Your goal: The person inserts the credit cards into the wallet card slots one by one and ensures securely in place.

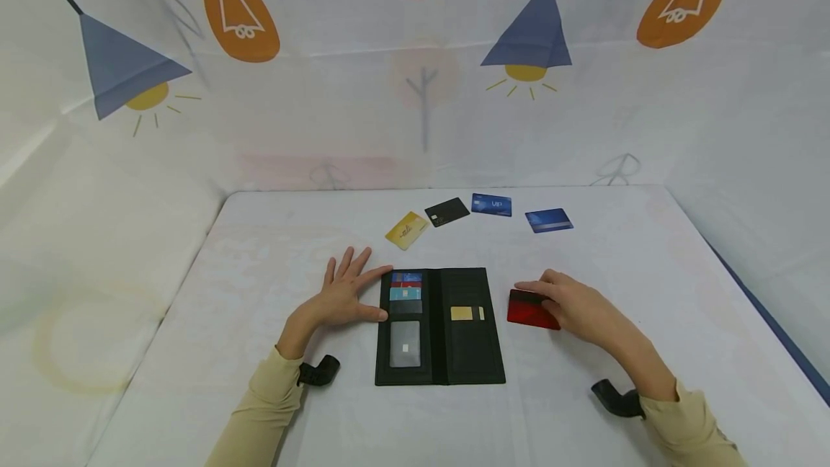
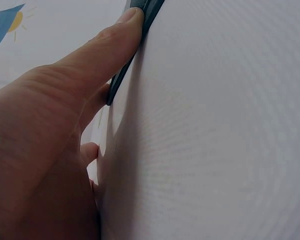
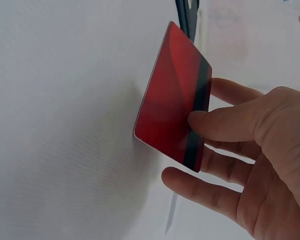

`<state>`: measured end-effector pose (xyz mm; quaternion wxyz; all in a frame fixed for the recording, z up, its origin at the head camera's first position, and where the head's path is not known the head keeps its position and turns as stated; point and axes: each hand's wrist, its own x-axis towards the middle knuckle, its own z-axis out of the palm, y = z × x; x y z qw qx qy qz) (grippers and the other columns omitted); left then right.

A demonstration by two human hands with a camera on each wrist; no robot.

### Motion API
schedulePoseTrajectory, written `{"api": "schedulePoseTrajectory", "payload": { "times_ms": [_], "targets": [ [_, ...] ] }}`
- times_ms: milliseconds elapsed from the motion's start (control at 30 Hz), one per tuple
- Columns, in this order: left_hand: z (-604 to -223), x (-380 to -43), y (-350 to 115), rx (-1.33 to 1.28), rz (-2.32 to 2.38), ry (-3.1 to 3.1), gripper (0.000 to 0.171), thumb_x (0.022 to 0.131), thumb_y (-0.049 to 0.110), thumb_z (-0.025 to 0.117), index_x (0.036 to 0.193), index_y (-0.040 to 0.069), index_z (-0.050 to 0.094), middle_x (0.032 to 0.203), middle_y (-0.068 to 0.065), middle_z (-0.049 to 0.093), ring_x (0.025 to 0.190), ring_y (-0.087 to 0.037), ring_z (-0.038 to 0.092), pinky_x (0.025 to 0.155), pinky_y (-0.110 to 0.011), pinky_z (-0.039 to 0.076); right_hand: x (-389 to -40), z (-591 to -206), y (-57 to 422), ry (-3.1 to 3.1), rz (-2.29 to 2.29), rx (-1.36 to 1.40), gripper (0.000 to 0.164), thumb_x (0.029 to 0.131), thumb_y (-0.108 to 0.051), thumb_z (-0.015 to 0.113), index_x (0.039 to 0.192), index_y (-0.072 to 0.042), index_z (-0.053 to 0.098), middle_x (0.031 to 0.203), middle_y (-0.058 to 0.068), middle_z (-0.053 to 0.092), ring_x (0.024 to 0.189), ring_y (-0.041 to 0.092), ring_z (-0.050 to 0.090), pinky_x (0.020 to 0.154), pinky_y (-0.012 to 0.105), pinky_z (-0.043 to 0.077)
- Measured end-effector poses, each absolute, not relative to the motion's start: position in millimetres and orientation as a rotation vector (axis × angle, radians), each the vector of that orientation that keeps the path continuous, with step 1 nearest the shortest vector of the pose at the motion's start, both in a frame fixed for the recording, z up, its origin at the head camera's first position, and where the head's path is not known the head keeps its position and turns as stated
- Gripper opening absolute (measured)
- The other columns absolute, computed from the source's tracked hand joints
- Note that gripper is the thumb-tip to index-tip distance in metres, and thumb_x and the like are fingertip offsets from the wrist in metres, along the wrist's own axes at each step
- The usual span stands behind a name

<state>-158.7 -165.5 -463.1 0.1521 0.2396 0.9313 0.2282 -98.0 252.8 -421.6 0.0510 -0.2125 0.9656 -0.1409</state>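
Note:
A black bifold wallet [image 1: 470, 359] lies spread open on the white table, with several cards in its left slots and a gold one [image 1: 462, 313] on the right side. My left hand [image 1: 340, 300] has its fingers spread, the thumb and index fingertip touching the wallet's left edge. In the left wrist view the thumb [image 2: 102, 50] rests on that edge. Just right of the wallet, my right hand [image 1: 580, 308] pinches a red card [image 1: 532, 314] with a dark stripe. The right wrist view shows the thumb on the face of the red card [image 3: 165, 100], fingers behind it.
Beyond the wallet lie a gold card [image 1: 407, 230], a black card [image 1: 447, 212], a blue card marked "UIP" [image 1: 491, 205] and another blue card [image 1: 549, 220]. Patterned white cloth [image 1: 337, 114] hangs behind the table. Black devices [image 1: 320, 371] are worn at both wrists.

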Motion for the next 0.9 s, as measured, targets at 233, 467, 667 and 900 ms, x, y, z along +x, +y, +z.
{"api": "schedulePoseTrajectory", "payload": {
  "times_ms": [233,467,667,900],
  "targets": [
    [-464.0,-158.7,-165.3,0.689,0.664,2.673,0.085,0.079,0.056,0.075,0.152,0.028,0.041,0.167,-0.013,0.004,0.15,-0.039,-0.014,0.115,-0.06,-0.017,-106.9,-414.9,256.1,2.99,-0.361,-0.633,0.066,0.08,0.011,0.071,0.138,-0.017,0.059,0.097,0.006,0.057,0.081,0.018,0.056,0.068,0.032,0.057],
    [-464.6,-158.6,-165.2,0.689,0.673,2.672,0.085,0.079,0.056,0.075,0.152,0.028,0.041,0.166,-0.014,0.005,0.15,-0.039,-0.014,0.115,-0.06,-0.017,-118.4,-412.2,261.5,3.027,-0.41,-0.584,0.068,0.083,0.012,0.066,0.145,-0.013,0.049,0.105,0.017,0.056,0.08,0.024,0.057,0.068,0.037,0.058],
    [-464.8,-159.2,-164.8,0.69,0.672,2.669,0.085,0.08,0.056,0.075,0.152,0.029,0.041,0.167,-0.013,0.004,0.15,-0.039,-0.015,0.115,-0.06,-0.017,-124.2,-410.1,262.0,3.036,-0.546,-0.516,0.06,0.091,0.008,0.056,0.145,-0.013,0.042,0.116,0.022,0.054,0.089,0.032,0.06,0.074,0.047,0.059],
    [-464.7,-158.8,-164.9,0.687,0.673,2.672,0.085,0.079,0.055,0.075,0.152,0.029,0.041,0.167,-0.013,0.004,0.15,-0.039,-0.015,0.115,-0.06,-0.017,-133.0,-408.7,258.5,3.068,-0.672,-0.459,0.055,0.091,0.005,0.058,0.142,-0.01,0.043,0.113,0.022,0.063,0.095,0.033,0.062,0.076,0.048,0.057]
  ]
}}
